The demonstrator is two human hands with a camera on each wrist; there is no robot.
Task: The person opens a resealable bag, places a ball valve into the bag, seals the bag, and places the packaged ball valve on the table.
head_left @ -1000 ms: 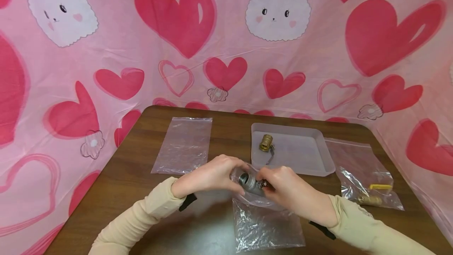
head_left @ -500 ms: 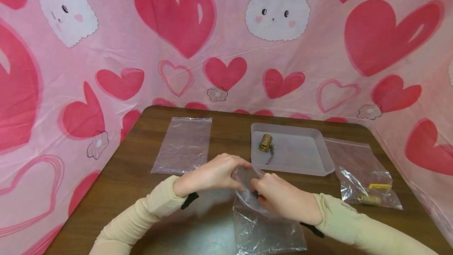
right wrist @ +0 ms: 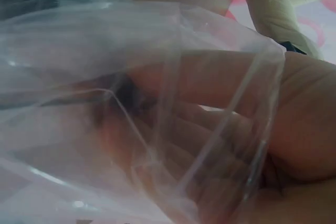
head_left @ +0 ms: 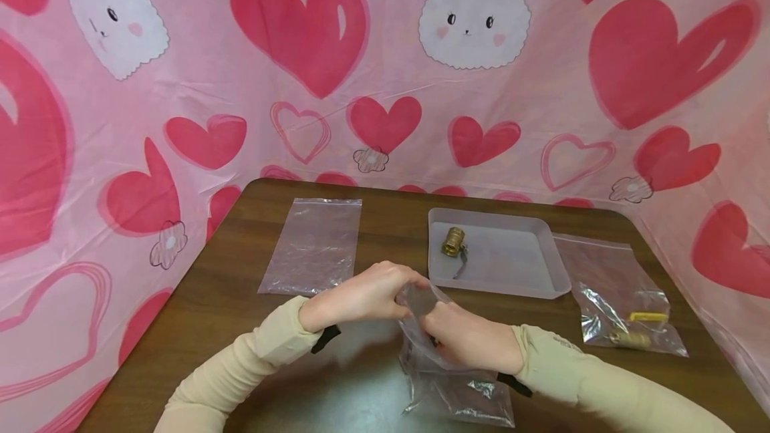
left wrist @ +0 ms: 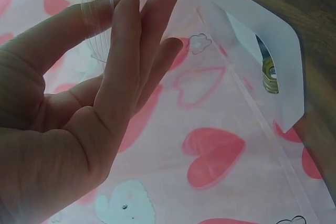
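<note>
Nearest, two cream sleeves [head_left: 601, 379] reach in over the near side of the tray [head_left: 517, 259], one from the left of it and one from the right, each with a black band [head_left: 327, 338] at the wrist. The clear bag [head_left: 463, 399] sits just on the near side of the tray, its lower part crumpled toward the person and its mouth lifted and spread wide. The left hand [head_left: 375, 291], near the tray's front left corner, holds the mouth of the bag, fingers extended and well apart from the thumb. The right hand [head_left: 472, 336], on the near side of the tray, reaches into the bag with bent fingers and grips a dark piece [right wrist: 126, 93], blurred through the plastic; its shape cannot be told. Just right of the tray lies a filled bag [head_left: 601, 266], with a brass part [head_left: 631, 339] and a yellow handle [head_left: 648, 317] at its near end. The tray itself is shallow and whitish; a brass valve [head_left: 453, 241] lies inside at its left, a grey lever [head_left: 461, 264] pointing toward the tray's near side. Left of the tray, well apart, a flat bag [head_left: 315, 246] lies on the brown counter [head_left: 391, 239]. Beyond the tray hangs a pink sheet [head_left: 385, 52] with hearts and rabbits.
</note>
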